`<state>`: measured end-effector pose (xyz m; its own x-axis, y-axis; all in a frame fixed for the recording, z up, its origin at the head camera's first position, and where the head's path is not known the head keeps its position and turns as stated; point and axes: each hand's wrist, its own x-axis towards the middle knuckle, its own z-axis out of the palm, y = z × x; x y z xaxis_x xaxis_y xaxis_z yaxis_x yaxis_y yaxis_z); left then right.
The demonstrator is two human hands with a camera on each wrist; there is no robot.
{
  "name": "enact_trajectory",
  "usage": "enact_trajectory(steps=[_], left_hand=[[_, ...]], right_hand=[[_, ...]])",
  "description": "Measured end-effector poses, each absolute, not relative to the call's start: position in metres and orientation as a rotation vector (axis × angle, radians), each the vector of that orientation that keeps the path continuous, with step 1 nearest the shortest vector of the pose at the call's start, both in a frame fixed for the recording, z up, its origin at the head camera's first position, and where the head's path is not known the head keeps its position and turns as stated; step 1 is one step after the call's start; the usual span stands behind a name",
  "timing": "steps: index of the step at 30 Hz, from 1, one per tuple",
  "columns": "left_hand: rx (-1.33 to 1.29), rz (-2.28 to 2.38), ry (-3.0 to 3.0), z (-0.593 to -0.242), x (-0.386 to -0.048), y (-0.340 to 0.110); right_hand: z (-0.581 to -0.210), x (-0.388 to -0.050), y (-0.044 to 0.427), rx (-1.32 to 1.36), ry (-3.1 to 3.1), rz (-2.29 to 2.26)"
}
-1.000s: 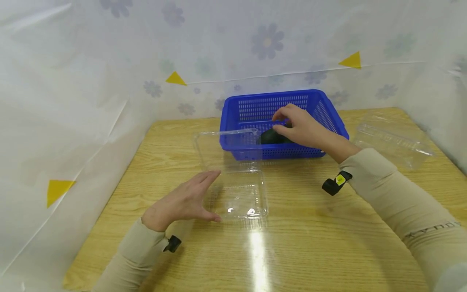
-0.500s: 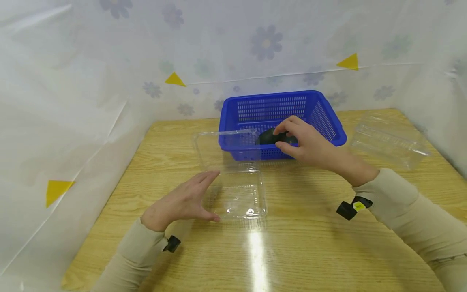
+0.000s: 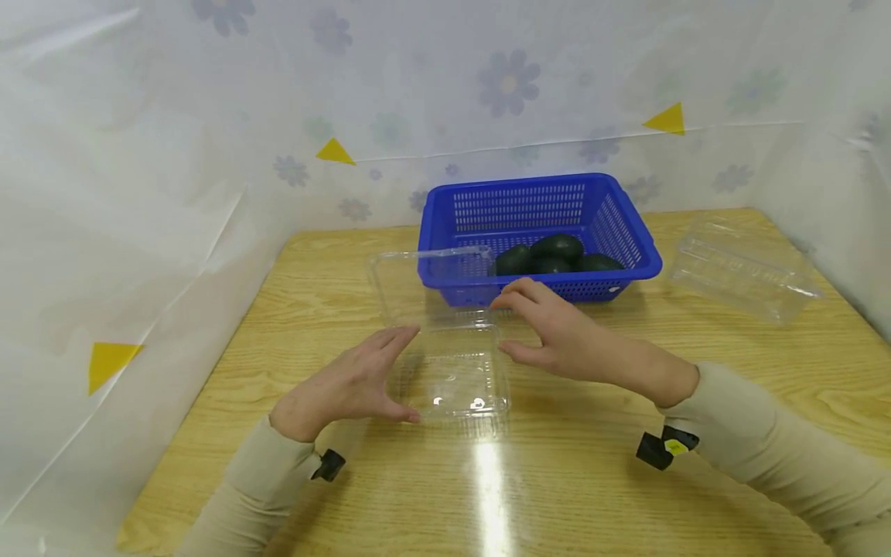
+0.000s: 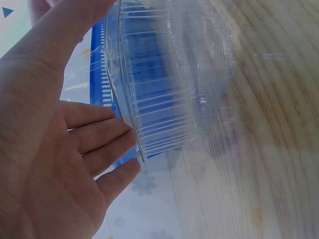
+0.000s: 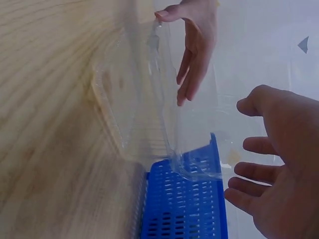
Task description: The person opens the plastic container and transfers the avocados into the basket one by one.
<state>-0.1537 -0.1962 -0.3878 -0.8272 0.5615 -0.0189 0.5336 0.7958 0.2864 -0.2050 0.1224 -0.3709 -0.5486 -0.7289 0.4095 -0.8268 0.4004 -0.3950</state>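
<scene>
A clear plastic clamshell box [image 3: 462,379] lies on the table with its lid [image 3: 425,290] raised at the back. My left hand [image 3: 348,383] is at its left side, fingers loosely straight; in the left wrist view, fingertips [image 4: 130,169] touch the box's rim. On the other side, my right hand [image 3: 567,336] has its fingers spread near the box's right edge and holds nothing. The right wrist view shows that hand [image 5: 284,169] apart from the clear plastic. Several dark green avocados [image 3: 557,247] lie in a blue basket [image 3: 518,209] behind the box.
Another clear plastic container [image 3: 745,271] stands at the right of the wooden table [image 3: 334,495]. White flowered sheeting [image 3: 418,85] closes off the back and sides, with yellow triangles [image 3: 336,151] on it.
My right hand has come out of the basket toward me and left, to the box's right side, uncovering the avocados. My left hand has stayed put.
</scene>
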Motion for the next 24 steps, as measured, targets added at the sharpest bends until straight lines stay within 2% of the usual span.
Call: enact_trajectory(steps=[10, 24], left_hand=[[0.859, 0.426, 2.866, -0.388, -0.154, -0.195], [0.841, 0.423, 2.864, -0.387, -0.154, -0.196]], right_hand=[[-0.398, -0.185, 0.108, 1.457, -2.827, 0.704], [-0.413, -0.186, 0.1, 1.466, -2.865, 0.638]])
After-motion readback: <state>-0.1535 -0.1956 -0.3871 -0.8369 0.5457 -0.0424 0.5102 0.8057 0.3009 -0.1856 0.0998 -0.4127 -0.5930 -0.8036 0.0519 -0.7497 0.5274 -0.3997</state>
